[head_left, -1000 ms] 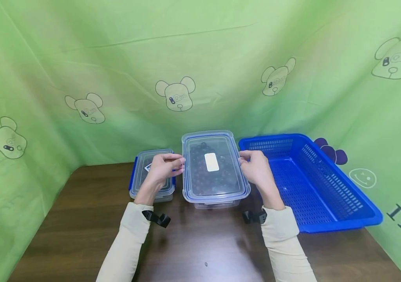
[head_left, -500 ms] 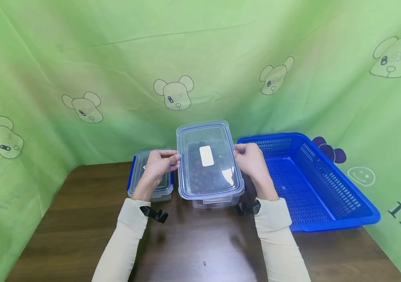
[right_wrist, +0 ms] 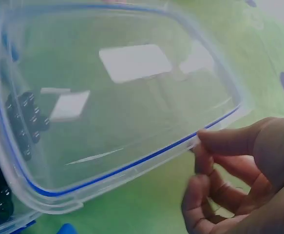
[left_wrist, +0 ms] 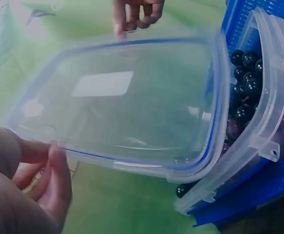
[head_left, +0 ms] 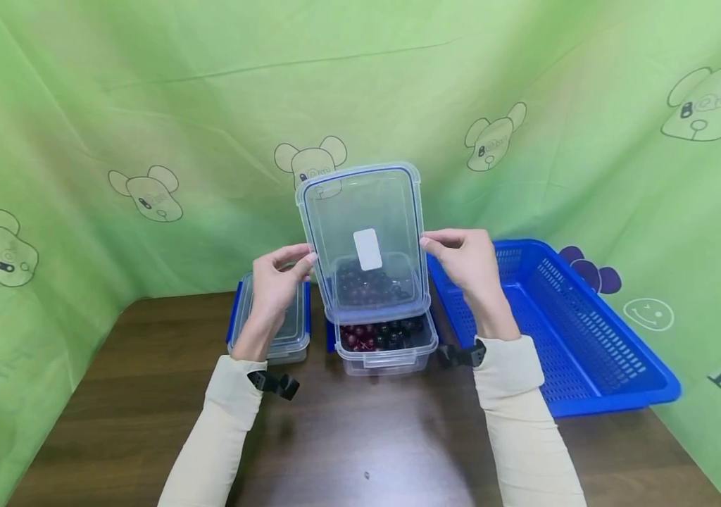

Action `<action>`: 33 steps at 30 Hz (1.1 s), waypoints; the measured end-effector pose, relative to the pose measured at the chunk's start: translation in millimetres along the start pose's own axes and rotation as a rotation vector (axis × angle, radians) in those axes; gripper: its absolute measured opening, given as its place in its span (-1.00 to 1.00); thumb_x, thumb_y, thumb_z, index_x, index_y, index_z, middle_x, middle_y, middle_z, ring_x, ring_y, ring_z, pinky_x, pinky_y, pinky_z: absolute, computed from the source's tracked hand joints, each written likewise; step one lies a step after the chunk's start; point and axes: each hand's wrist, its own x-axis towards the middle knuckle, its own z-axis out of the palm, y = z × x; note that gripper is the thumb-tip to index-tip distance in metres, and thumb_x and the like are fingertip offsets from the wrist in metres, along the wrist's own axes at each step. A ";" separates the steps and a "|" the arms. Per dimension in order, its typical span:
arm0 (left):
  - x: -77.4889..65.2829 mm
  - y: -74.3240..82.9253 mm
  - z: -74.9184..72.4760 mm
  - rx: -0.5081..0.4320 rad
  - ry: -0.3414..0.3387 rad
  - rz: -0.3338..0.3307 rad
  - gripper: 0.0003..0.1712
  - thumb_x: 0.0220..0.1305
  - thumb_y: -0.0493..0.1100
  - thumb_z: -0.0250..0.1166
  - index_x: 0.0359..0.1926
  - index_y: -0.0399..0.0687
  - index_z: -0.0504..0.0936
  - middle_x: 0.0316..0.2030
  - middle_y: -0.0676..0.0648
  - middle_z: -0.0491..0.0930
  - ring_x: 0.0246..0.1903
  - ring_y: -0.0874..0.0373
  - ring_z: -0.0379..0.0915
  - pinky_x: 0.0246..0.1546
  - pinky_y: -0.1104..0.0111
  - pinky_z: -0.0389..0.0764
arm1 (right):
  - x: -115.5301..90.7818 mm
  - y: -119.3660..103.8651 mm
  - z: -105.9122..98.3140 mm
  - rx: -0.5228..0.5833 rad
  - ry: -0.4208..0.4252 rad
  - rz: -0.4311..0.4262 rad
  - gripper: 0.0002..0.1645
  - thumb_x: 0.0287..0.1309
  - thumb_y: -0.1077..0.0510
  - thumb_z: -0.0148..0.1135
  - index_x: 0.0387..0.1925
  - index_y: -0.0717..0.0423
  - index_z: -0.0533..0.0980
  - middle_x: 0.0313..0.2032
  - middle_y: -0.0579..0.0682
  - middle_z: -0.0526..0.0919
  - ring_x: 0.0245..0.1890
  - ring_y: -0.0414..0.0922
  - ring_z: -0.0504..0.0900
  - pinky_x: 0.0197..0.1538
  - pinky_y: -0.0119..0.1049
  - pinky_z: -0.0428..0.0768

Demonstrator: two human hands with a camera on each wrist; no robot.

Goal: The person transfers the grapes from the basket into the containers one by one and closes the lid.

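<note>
A clear plastic lid (head_left: 367,204) with a blue seal and a white label is tilted steeply above an uncovered container (head_left: 392,361). Dark red and black grapes (head_left: 373,336) fill that container, partly hidden behind the lid. My left hand (head_left: 274,289) pinches the lid's left edge between thumb and fingers. On the opposite edge, my right hand (head_left: 468,264) pinches it the same way. Close up in the left wrist view, the lid (left_wrist: 146,117) spans between both hands, with black grapes (left_wrist: 246,83) beside its near end.
A second lidded container (head_left: 284,338) with blue clips stands at the left, partly behind the left hand. To the right is a large blue perforated basket (head_left: 588,401). A green printed curtain (head_left: 221,105) hangs close behind the wooden table (head_left: 145,422).
The lid has come up off the container and tipped toward upright, its far edge rising. Both hands rose with it, and the grapes now show uncovered at the front.
</note>
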 end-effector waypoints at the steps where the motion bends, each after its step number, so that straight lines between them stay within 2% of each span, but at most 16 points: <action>1: -0.6 1.6 0.2 -0.045 -0.005 0.022 -0.69 0.32 -0.30 0.47 0.05 -0.33 0.76 -0.19 -0.02 0.81 -0.36 0.29 0.72 -0.25 0.45 0.79 | -1.2 -1.6 -2.0 0.020 0.014 -0.010 -0.65 0.35 0.04 0.41 0.06 0.14 0.76 -0.13 0.01 0.85 -0.22 -0.30 0.62 -0.21 -0.46 0.54; 3: -1.8 4.4 0.4 -0.134 -0.023 0.063 -0.70 0.31 -0.36 0.46 0.03 -0.41 0.74 -0.24 0.03 0.81 -0.38 0.24 0.77 -0.22 0.40 0.83 | -3.4 -4.4 -5.8 0.067 0.022 -0.038 -0.64 0.35 0.03 0.42 0.07 0.12 0.75 -0.28 -0.23 0.84 -0.16 -0.35 0.63 -0.18 -0.46 0.56; 5: -4.1 6.2 -0.2 -0.180 -0.045 0.092 -0.71 0.30 -0.40 0.45 0.01 -0.45 0.72 -0.26 0.06 0.81 -0.36 0.23 0.80 -0.15 0.36 0.83 | -6.1 -6.9 -8.9 0.102 0.015 -0.061 -0.63 0.38 0.03 0.39 0.10 0.12 0.74 -0.43 -0.44 0.76 -0.18 -0.35 0.66 -0.18 -0.44 0.60; 8: -6.2 6.0 -1.7 -0.187 -0.083 0.104 -0.74 0.29 -0.42 0.43 -0.02 -0.48 0.72 -0.25 0.05 0.81 -0.31 0.22 0.81 -0.05 0.32 0.82 | -8.2 -7.9 -11.8 0.117 -0.002 -0.068 -0.64 0.46 0.06 0.28 0.14 0.14 0.72 -0.49 -0.55 0.71 -0.20 -0.36 0.66 -0.16 -0.48 0.62; 10: -6.3 3.0 -2.1 -0.167 -0.099 0.090 -0.76 0.30 -0.44 0.42 -0.03 -0.47 0.73 -0.20 -0.02 0.80 -0.28 0.24 0.81 -0.02 0.35 0.81 | -8.3 -5.3 -11.9 0.123 -0.016 -0.049 -0.62 0.52 0.09 0.15 0.13 0.19 0.70 -0.45 -0.50 0.73 -0.24 -0.34 0.65 -0.16 -0.49 0.63; 11: -5.8 0.5 -2.0 -0.145 -0.095 0.080 -0.77 0.31 -0.45 0.39 -0.03 -0.47 0.74 -0.19 -0.03 0.80 -0.29 0.27 0.79 -0.04 0.38 0.81 | -8.6 -3.5 -11.2 0.120 -0.022 -0.035 -0.60 0.54 0.09 0.10 0.13 0.22 0.70 -0.34 -0.38 0.79 -0.17 -0.30 0.66 -0.16 -0.51 0.62; 12: -5.2 -2.1 -1.5 -0.121 -0.086 0.070 -0.78 0.32 -0.46 0.36 -0.03 -0.48 0.74 -0.19 -0.06 0.80 -0.29 0.28 0.78 -0.07 0.42 0.81 | -8.5 -0.6 -10.1 0.103 -0.029 -0.021 -0.57 0.54 0.04 0.09 0.11 0.23 0.71 -0.33 -0.33 0.78 -0.21 -0.28 0.63 -0.20 -0.50 0.59; 14: -4.4 -7.7 0.1 -0.072 -0.065 0.044 -0.78 0.36 -0.46 0.30 -0.03 -0.48 0.75 -0.13 -0.19 0.80 -0.29 0.32 0.75 -0.12 0.47 0.79 | -8.4 6.4 -7.0 0.074 -0.063 0.002 -0.50 0.55 -0.04 0.08 0.08 0.28 0.70 -0.25 -0.12 0.80 -0.15 -0.18 0.63 -0.09 -0.43 0.58; 17: -3.2 -17.8 3.2 0.034 -0.025 0.005 -0.77 0.38 -0.35 0.33 -0.03 -0.41 0.77 -0.10 -0.27 0.81 -0.36 0.35 0.73 -0.23 0.52 0.77 | -8.7 14.6 -1.5 -0.038 -0.130 0.015 -0.42 0.49 -0.16 0.20 0.11 0.27 0.68 -0.01 0.18 0.79 0.06 0.04 0.65 0.08 -0.18 0.61; 18: -3.3 -20.9 4.1 0.070 -0.022 -0.003 -0.76 0.38 -0.29 0.38 -0.03 -0.37 0.79 -0.06 -0.31 0.79 -0.36 0.34 0.73 -0.23 0.50 0.78 | -8.4 16.8 0.2 -0.081 -0.156 0.014 -0.42 0.47 -0.16 0.23 0.13 0.27 0.67 -0.02 0.21 0.79 0.05 0.10 0.68 0.14 -0.07 0.62; 19: -3.7 -24.5 5.2 0.109 -0.024 -0.010 -0.74 0.36 -0.23 0.42 -0.03 -0.34 0.80 -0.05 -0.33 0.79 -0.37 0.32 0.73 -0.23 0.47 0.79 | -8.6 17.9 2.1 -0.117 -0.183 0.018 -0.42 0.47 -0.13 0.24 0.18 0.28 0.63 0.08 0.28 0.75 0.17 0.17 0.66 0.25 0.03 0.60; 21: -4.2 -32.0 7.6 0.211 -0.015 -0.015 -0.67 0.29 -0.08 0.52 -0.04 -0.22 0.83 -0.04 -0.27 0.79 -0.41 0.29 0.70 -0.31 0.44 0.76 | -8.8 18.6 6.4 -0.190 -0.217 0.035 -0.43 0.44 -0.05 0.27 0.26 0.28 0.58 0.17 0.34 0.70 0.25 0.24 0.64 0.29 0.15 0.61; 25: -7.1 -43.8 12.1 0.392 0.007 -0.020 -0.57 0.19 0.07 0.59 -0.04 -0.09 0.85 -0.04 -0.16 0.81 -0.34 0.14 0.69 -0.37 0.36 0.68 | -9.3 20.2 17.1 -0.287 -0.245 0.078 -0.41 0.43 0.07 0.26 0.33 0.37 0.50 0.16 0.38 0.70 0.24 0.29 0.66 0.24 0.17 0.67; 27: -8.2 -47.9 13.8 0.448 0.023 -0.031 -0.56 0.18 0.10 0.60 -0.04 -0.07 0.85 -0.06 -0.14 0.82 -0.27 0.07 0.73 -0.36 0.33 0.69 | -9.0 22.6 22.4 -0.311 -0.242 0.093 -0.41 0.42 0.11 0.27 0.32 0.42 0.50 0.13 0.38 0.71 0.22 0.28 0.67 0.24 0.15 0.68; 32: -9.5 -52.5 17.4 0.488 0.031 -0.072 -0.57 0.17 0.11 0.60 -0.08 -0.09 0.87 -0.15 -0.15 0.85 -0.22 -0.01 0.77 -0.27 0.23 0.76 | -7.8 32.4 31.2 -0.346 -0.192 0.067 -0.49 0.34 0.14 0.33 0.17 0.45 0.60 0.05 0.38 0.75 0.12 0.27 0.72 0.16 0.14 0.71; 33: -9.6 -52.9 18.1 0.484 0.028 -0.080 -0.57 0.17 0.11 0.60 -0.09 -0.09 0.87 -0.17 -0.16 0.85 -0.24 -0.01 0.77 -0.28 0.22 0.76 | -7.4 34.4 32.4 -0.357 -0.180 0.052 -0.57 0.33 0.15 0.33 0.06 0.43 0.65 -0.08 0.35 0.78 0.01 0.25 0.73 0.07 0.09 0.72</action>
